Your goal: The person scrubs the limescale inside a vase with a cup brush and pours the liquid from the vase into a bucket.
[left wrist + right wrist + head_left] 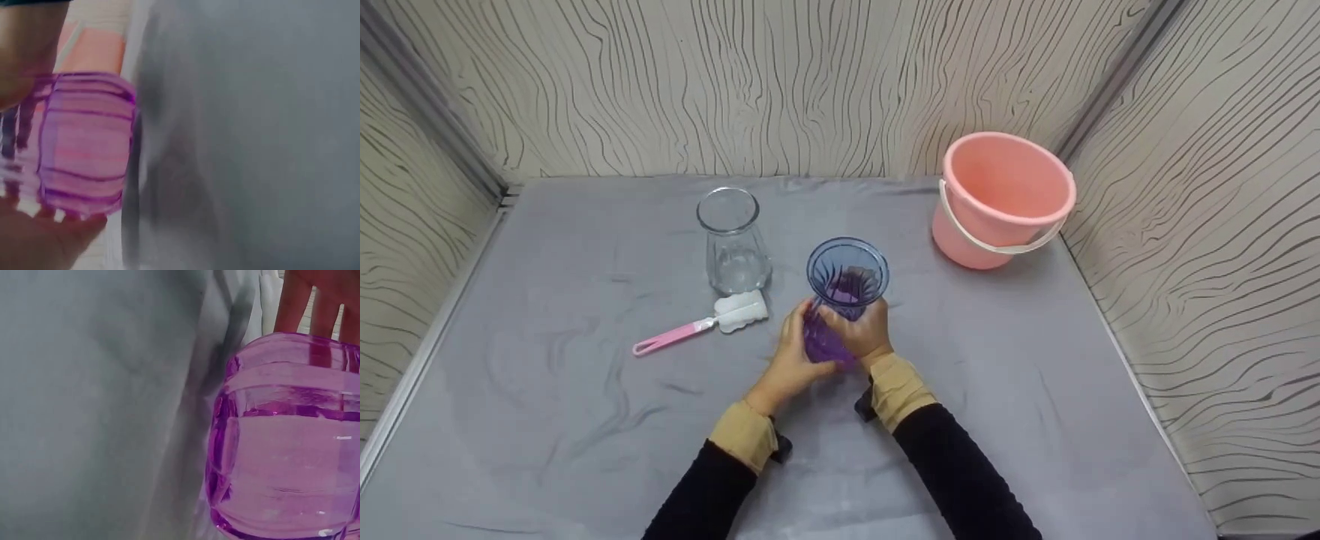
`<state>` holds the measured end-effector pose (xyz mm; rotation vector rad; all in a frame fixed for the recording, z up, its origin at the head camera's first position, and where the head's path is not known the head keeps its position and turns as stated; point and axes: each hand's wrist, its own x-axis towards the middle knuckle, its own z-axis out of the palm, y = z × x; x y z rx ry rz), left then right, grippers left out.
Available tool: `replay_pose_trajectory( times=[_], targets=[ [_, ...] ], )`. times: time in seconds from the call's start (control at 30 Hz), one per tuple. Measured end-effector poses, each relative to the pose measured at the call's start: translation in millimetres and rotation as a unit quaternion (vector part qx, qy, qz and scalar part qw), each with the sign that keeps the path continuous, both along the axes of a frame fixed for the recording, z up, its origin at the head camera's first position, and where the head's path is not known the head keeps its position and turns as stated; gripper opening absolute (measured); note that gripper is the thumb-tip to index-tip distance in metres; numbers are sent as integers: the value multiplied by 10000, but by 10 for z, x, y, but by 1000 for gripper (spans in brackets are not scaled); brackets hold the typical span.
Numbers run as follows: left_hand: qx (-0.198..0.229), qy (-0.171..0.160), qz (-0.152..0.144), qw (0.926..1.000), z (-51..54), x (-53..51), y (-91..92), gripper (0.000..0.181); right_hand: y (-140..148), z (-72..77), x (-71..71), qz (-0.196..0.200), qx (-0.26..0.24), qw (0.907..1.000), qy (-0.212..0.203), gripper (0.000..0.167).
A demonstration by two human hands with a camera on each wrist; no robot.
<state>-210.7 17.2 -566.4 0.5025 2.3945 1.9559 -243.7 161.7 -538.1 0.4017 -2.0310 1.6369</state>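
Both hands hold a glass vase with a blue rim and a purple lower part [826, 341], its mouth tipped up toward the head camera. The left hand [793, 358] grips the purple part from the left side. On the right, the right hand [866, 330] wraps round the vase below its rim. In the left wrist view the purple base [90, 140] lies between the hands, fingers [84, 230] along its lower side. The right wrist view shows the purple base [292, 455] close up, with fingers [323, 315] behind it.
A clear glass vase [737, 259] stands behind and left of the hands. Beside its base lies a sponge brush [742, 311] with a pink handle [671, 339]. A pink bucket [971, 244] with a white handle stands at the back right. Patterned walls enclose the grey-covered table [547, 247].
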Motion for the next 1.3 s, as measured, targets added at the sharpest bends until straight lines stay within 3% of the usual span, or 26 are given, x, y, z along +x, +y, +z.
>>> replay_pose_trajectory(
  times=[0.23, 0.37, 0.6, 0.9, 1.13, 1.3],
  targets=[
    [-148, 373, 898, 9952, -34, -56, 232, 112, -55, 377, 199, -41, 82, 9999, -136, 57],
    [-158, 587, 1218, 9907, -62, -86, 274, 109, -63, 422, 212, 113, 36, 9991, -399, 62],
    [-150, 507, 1248, 9908, -32, -85, 247, 106, -57, 439, 220, 314, -12, 9962, -818, 65],
    [-351, 112, 1268, 9912, 24, -48, 213, 109, -38, 440, 280, 485, -234, 9871, -1505, 69],
    [-240, 350, 1247, 9913, 6, -76, 229, 108, 72, 98, 165, 487, 311, 9855, -1594, 95],
    [-66, 512, 1192, 9915, 11, -109, 258, 106, 134, 66, 136, 419, 370, 9833, -1730, 90]
  ],
)
